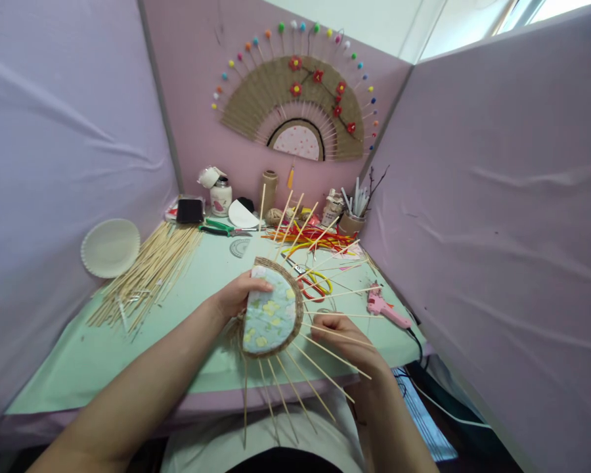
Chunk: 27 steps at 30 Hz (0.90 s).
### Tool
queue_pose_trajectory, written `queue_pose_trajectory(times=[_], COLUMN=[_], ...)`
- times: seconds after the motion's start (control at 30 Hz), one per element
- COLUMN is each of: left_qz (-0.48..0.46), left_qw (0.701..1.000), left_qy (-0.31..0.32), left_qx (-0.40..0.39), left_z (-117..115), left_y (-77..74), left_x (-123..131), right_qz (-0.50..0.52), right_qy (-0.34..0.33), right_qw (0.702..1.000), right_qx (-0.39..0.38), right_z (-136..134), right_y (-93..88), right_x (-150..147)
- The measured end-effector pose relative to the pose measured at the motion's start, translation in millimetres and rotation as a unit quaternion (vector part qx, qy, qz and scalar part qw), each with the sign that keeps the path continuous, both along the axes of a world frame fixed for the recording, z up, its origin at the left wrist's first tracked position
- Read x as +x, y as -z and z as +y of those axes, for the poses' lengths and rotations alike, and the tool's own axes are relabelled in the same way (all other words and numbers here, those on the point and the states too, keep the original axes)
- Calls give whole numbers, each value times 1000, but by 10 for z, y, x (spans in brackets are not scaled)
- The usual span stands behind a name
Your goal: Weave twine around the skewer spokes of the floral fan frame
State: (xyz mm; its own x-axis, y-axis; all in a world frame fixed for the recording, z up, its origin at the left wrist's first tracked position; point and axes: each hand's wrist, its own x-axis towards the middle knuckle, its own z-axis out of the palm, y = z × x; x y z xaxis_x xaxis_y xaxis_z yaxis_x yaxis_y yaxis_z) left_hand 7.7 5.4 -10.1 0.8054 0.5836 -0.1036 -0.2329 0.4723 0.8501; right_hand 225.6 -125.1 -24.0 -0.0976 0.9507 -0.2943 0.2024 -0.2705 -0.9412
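I hold up a half-made fan (270,314): a half-round card covered in pale blue flowered cloth, edged with brown twine, with several thin wooden skewers fanning out from it. My left hand (239,293) grips its flat left edge, thumb on the cloth face. My right hand (347,338) sits at the right side among the skewers, fingers curled in a pinch around the twine or a stick; which one is too small to tell. Loose twine hangs below the card.
A pile of skewers (150,272) and a white paper plate (110,247) lie at left. A pink glue gun (385,309), yellow scissors (318,282), green pliers (221,228), red and orange strips, twine spools and jars crowd the back. A finished fan (295,108) hangs on the wall.
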Motion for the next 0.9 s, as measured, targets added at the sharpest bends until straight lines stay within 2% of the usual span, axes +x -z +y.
queue_pose_trajectory(times=[0.1,0.33,0.53,0.63,0.73,0.9], left_qz=[11,13,-15,-11,-7,8], left_qw=[1000,999,999,999,998,997], left_qy=[-15,-43,-31,-27,-12,-8], left_qx=[-5,-25,-41,-46,-55,-71], left_z=[4,46,62,73,86,101], left_y=[-2,3,4,12,28,50], left_x=[9,15,5,-5,-12,-11], right_qz=[8,21,119,187,220,220], right_qy=[6,43,112,160,186,201], right_qw=[1000,993,979,957,940,927], right_qx=[9,108,124,154,184,229], right_z=[2,31,37,59,108,228], right_y=[-6,56,137,44,-136,-373], right_x=[34,273,584,686,708,668])
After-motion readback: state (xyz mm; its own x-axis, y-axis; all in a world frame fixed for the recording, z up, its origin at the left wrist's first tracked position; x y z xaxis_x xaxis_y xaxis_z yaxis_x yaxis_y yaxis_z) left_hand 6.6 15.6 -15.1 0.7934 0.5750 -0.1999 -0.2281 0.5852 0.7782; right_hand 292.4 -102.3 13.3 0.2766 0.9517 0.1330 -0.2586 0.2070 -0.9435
